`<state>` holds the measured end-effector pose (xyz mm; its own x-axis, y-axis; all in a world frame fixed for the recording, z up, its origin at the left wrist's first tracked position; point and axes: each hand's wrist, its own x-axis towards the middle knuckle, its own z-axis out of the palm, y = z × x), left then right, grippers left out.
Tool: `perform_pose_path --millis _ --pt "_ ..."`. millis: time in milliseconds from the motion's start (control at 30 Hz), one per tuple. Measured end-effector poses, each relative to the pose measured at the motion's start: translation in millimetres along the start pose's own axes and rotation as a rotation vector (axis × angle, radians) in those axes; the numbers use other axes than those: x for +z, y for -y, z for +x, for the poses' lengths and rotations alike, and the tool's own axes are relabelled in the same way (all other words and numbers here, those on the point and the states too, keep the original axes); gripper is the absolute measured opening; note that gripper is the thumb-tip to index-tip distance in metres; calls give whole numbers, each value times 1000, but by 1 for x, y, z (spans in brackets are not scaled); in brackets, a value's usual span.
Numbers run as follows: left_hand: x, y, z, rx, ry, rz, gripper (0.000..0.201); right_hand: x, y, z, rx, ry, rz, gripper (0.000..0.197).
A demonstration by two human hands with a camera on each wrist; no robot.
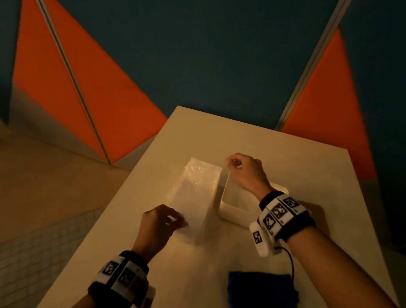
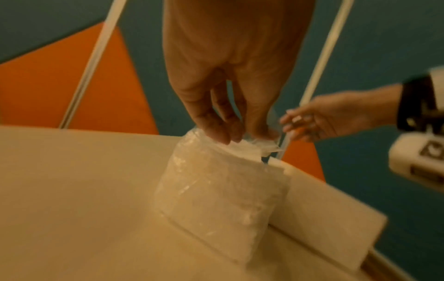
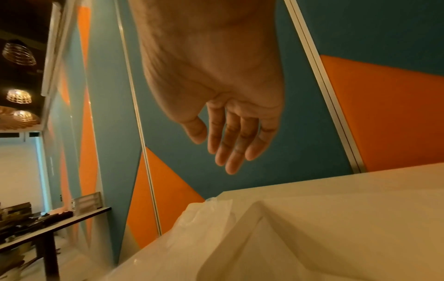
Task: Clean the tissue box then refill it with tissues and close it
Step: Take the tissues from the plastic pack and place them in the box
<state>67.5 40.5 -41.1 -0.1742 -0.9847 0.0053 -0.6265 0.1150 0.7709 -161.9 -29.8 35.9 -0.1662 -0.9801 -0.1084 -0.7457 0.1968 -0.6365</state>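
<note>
The plastic-wrapped tissue pack (image 1: 195,196) lies mid-counter (image 1: 293,155), touching the open tissue box (image 1: 226,213) toward the right edge, handy for refilling. The left hand (image 1: 161,223) pinches the wrapper's near end, probably to open it. The right hand (image 1: 246,171) hovers over the box's far corner; from the wrist its fingers (image 3: 230,144) look loosely straight, holding nothing I can make out. A blue cloth (image 1: 261,300) sits at the near edge

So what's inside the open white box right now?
The white box looks empty: the head view shows only bare inner walls and floor. The right hand and wrist cover its right part. The wrapped tissue pack is outside, to its left.
</note>
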Motion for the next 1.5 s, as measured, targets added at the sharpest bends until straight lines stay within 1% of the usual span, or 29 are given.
perform_pose_path --millis 67,100,167,233,300,333,400,467,533,567,633,667,733,800,833,867,933,1000,1067,1100,1167,1200,1267,1300,1367,1433,1500 --pt "-8 1 2 -138 -104 -232 6 0 -3 12 29 -48 -51 18" --pt "-12 3 3 -211 -149 -346 12 0 -4 18 29 -63 -87 17" --pt "-19 5 3 -308 -241 -549 22 3 -2 29 5 -40 -168 19" --pt "-25 10 2 -367 -325 -628 24 11 4 39 -33 22 -242 23" --pt "-27 15 2 -391 -391 -602 22 22 12 46 -69 77 -314 27" --pt "-28 17 2 -378 -419 -567 25 28 16 48 -87 99 -355 31" --pt "-27 21 2 -286 -471 -443 37 42 22 54 -121 147 -444 38" --pt "-26 23 3 -167 -489 -237 46 56 24 59 -136 198 -545 44" --pt "-25 23 4 -87 -432 83 44 66 24 62 -139 236 -631 43" --pt "-24 21 3 -80 -388 246 41 70 24 63 -151 246 -656 40" --pt "-19 18 1 -102 -336 489 36 75 23 62 -201 237 -677 34" --pt "-18 14 0 -120 -305 576 37 76 23 61 -235 216 -678 32" --pt "-15 8 -1 -121 -234 678 50 78 20 59 -305 160 -667 31" --pt "-9 5 0 -3 -134 763 63 79 18 58 -345 138 -652 34" --pt "-6 2 0 64 -64 806 64 79 17 57 -352 146 -649 35" --pt "-6 -1 1 120 3 837 58 78 16 57 -350 159 -646 36" --pt "-6 -9 4 170 104 862 42 77 16 56 -345 183 -636 38" --pt "-5 -20 9 193 196 910 32 77 17 55 -364 180 -629 38" --pt "-1 -33 12 216 295 959 30 78 17 55 -385 168 -626 39" --pt "4 -35 13 187 323 983 32 80 17 54 -386 169 -628 39" --pt "8 -40 16 95 316 1011 34 81 18 55 -361 182 -632 37" --pt "10 -41 19 31 301 1003 34 82 18 56 -344 186 -635 37" --pt "12 -37 26 -92 317 947 35 82 19 57 -319 192 -642 36" --pt "12 -35 30 -142 327 909 38 83 20 58 -315 194 -648 36" --pt "13 -27 38 -227 330 806 51 83 20 59 -318 201 -658 36" --pt "12 -23 41 -271 304 724 60 83 21 59 -319 208 -658 37" --pt "12 -20 43 -273 267 653 56 81 21 59 -319 206 -651 38"
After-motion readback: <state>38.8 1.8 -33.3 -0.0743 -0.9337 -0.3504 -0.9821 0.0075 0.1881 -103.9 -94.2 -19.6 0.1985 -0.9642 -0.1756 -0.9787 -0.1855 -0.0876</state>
